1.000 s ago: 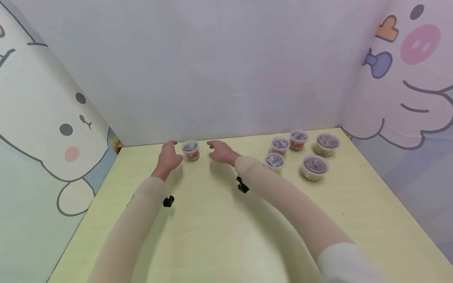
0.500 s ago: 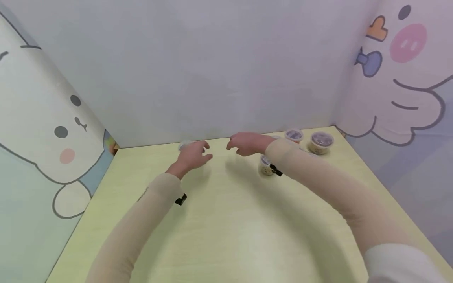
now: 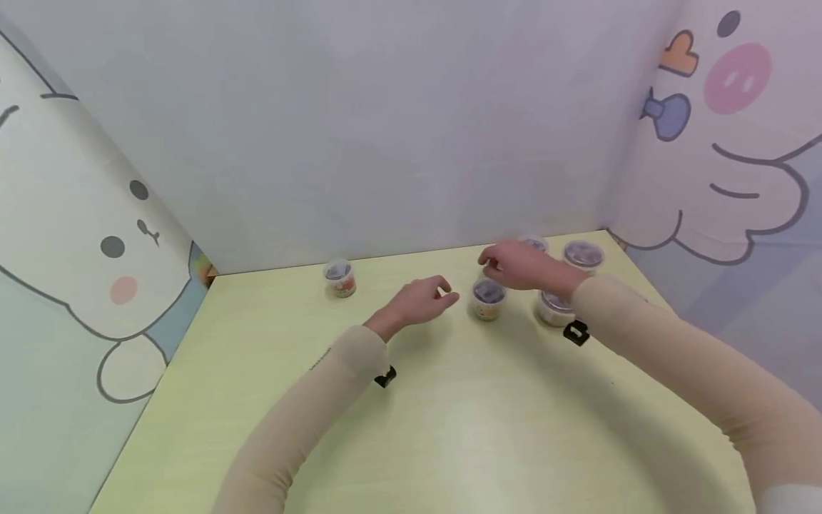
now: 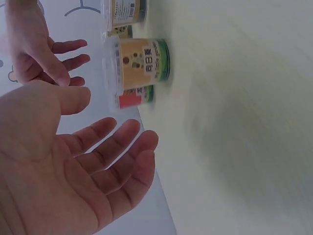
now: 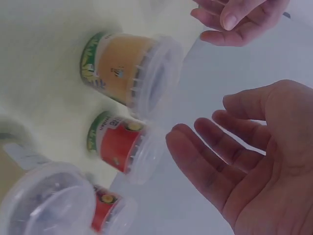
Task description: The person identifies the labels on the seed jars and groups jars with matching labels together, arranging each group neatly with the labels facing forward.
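My left hand [image 3: 420, 300] hovers over the table, left of a small plastic tub with an orange label [image 3: 488, 300] and a clear lid. Its fingers are loosely bent and hold nothing. My right hand [image 3: 523, 265] hangs above and behind that tub, also holding nothing. In the right wrist view, the relaxed fingers of my right hand [image 5: 254, 161] are near the lids of the orange-labelled tub [image 5: 122, 68] and a red-labelled tub [image 5: 117, 142]. From the head, my right hand mostly hides the red-labelled tub behind it.
A lone red-labelled tub [image 3: 340, 278] stands at the back left of the pale yellow table [image 3: 449, 428]. Two wider lidded tubs, one at the back [image 3: 583, 255] and one nearer [image 3: 552, 310], stand at the right. A grey wall [image 3: 411, 143] borders the table's back edge.
Both hands have moved right, away from the red-labelled tub at the back left, which stays there. The left hand nears the orange-labelled tub; the right hand is now over the right-hand group.
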Demonstrator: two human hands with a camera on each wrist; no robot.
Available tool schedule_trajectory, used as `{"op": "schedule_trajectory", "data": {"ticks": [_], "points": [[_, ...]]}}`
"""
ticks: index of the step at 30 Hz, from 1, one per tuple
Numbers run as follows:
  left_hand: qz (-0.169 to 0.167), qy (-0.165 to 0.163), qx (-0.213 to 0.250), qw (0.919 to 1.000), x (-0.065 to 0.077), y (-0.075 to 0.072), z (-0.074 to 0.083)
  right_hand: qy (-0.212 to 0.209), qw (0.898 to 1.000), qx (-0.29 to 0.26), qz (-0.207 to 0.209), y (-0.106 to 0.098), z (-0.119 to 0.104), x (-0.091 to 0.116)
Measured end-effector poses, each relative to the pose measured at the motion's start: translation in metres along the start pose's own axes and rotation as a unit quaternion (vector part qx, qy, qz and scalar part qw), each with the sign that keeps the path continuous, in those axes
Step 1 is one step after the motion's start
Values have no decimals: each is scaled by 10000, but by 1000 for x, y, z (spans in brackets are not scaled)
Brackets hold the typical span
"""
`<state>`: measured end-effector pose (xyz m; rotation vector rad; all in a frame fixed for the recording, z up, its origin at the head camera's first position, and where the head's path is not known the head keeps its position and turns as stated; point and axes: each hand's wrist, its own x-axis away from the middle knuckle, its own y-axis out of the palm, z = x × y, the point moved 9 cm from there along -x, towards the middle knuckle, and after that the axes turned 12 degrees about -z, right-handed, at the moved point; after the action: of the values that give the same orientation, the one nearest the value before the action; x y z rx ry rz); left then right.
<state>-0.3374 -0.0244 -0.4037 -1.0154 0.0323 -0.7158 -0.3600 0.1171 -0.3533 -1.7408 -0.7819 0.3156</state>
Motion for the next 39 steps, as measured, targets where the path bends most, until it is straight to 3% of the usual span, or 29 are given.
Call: {"op": "schedule_trajectory", "data": {"ticks": [4,7,13,17,21,28,31,35,39], "points": [[-142,65,625,9979,-12,20,4,497,9930,-1070,-17,15,21,23],[-171,-60,1066,9941,-18,34,1,659,9845,-1624,-52,33,29,33],[-140,-86,1968,9803,-25,51,-2,555,9815,-1832,-44,56,32,39],[-178,-99,2199,9753,-27,58,0,485,9735,-2234,-84,67,36,38],[-79,-208,2316,9725,-27,60,-3,577,9533,-2965,-70,80,42,36],[117,-250,2403,9703,-30,62,-5,583,8976,-4370,-28,98,47,30],[185,-173,2380,9709,-33,64,-1,616,8797,-4715,-38,103,51,30],[263,-99,2250,9739,-37,67,3,666,8744,-4806,-43,107,53,31],[310,-49,2216,9746,-36,69,6,634,8623,-5025,-27,109,53,31]]}}
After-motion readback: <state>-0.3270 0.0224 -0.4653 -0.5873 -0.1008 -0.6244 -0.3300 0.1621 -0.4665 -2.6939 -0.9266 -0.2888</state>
